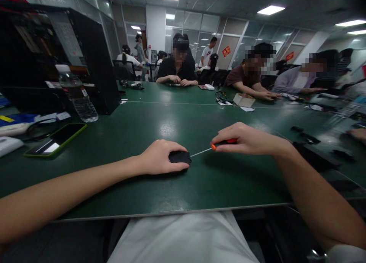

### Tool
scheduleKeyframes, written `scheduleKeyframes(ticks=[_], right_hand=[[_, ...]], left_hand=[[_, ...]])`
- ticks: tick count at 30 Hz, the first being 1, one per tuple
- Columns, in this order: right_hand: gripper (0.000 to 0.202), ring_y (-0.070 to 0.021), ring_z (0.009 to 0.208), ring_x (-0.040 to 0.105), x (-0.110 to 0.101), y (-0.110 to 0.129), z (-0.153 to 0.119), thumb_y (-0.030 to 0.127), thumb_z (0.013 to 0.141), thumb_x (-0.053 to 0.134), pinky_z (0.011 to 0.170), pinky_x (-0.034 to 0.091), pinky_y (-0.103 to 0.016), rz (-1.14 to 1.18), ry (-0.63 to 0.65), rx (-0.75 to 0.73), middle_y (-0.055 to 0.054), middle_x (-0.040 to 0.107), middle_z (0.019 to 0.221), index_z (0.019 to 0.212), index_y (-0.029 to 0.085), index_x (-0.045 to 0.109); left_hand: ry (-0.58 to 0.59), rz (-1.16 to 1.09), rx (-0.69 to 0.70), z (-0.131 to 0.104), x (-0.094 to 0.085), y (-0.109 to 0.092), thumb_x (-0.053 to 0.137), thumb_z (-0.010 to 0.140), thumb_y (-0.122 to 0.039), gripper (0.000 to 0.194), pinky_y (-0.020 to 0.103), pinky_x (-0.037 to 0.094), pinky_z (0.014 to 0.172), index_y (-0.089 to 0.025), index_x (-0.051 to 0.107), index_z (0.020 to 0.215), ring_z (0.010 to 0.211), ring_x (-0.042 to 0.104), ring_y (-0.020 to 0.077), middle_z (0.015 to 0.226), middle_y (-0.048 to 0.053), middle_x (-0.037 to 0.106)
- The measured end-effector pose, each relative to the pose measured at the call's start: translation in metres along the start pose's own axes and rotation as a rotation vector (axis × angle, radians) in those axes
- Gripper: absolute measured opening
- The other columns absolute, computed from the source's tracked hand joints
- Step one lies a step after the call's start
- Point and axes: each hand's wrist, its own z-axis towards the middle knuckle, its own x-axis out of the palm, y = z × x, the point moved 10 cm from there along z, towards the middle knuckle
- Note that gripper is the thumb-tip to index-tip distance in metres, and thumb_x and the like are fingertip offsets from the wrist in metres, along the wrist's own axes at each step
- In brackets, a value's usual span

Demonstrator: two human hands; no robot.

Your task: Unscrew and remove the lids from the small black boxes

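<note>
A small black mouse-shaped part [179,157] lies on the green table [160,194], gripped at its sides between the thumb and fingers of my left hand [161,156]. To the right, my right hand [241,139] is closed on the orange and black handle of a screwdriver [202,152]. The thin metal shaft slants down to the left, and its tip meets the right end of the black part. My right palm hides some of the handle.
At the left are a phone with a green edge [57,140], a water bottle [78,95] and a black computer case [94,64]. Black parts [310,138] lie at the right. Across the table sit several people, near a small open box [244,100].
</note>
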Motion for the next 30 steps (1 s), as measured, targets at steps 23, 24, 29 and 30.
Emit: scheduleKeyframes(ticks=[23, 24, 29, 30], right_hand=[[0.055, -0.0157, 0.059, 0.056, -0.01, 0.013, 0.037, 0.064, 0.098, 0.052, 0.056, 0.026, -0.033, -0.665, -0.058, -0.127, -0.006, 0.064, 0.064, 0.073, 0.019, 0.07], [0.055, -0.0161, 0.06, 0.055, -0.011, 0.02, 0.041, 0.066, 0.097, 0.051, 0.057, 0.025, -0.033, -0.724, -0.044, -0.148, -0.006, 0.063, 0.064, 0.072, 0.02, 0.069], [0.059, -0.0164, 0.063, 0.054, -0.012, 0.063, 0.044, 0.064, 0.103, 0.04, 0.059, 0.027, -0.034, -0.925, 0.009, -0.238, -0.005, 0.059, 0.062, 0.073, 0.021, 0.067], [0.059, -0.0165, 0.063, 0.055, -0.012, 0.068, 0.043, 0.063, 0.103, 0.039, 0.059, 0.028, -0.034, -0.941, 0.003, -0.237, -0.005, 0.06, 0.062, 0.074, 0.02, 0.067]], left_hand=[[-0.004, 0.014, -0.015, 0.001, 0.0, 0.001, 0.075, 0.084, -0.048, 0.043, 0.03, 0.051, 0.083, -0.018, 0.076, 0.115, 0.094, 0.075, 0.0231, 0.11, 0.006, 0.08], [-0.004, 0.012, -0.013, 0.001, 0.0, 0.001, 0.076, 0.084, -0.048, 0.044, 0.029, 0.051, 0.082, -0.018, 0.077, 0.115, 0.093, 0.075, 0.0228, 0.11, 0.006, 0.08], [-0.02, 0.031, -0.006, 0.001, 0.0, 0.002, 0.076, 0.083, -0.047, 0.042, 0.029, 0.05, 0.081, -0.019, 0.078, 0.113, 0.091, 0.075, 0.0224, 0.107, 0.005, 0.08], [-0.021, 0.036, -0.008, 0.001, 0.001, 0.002, 0.075, 0.083, -0.047, 0.042, 0.029, 0.05, 0.081, -0.019, 0.078, 0.113, 0.091, 0.075, 0.0225, 0.107, 0.004, 0.08]])
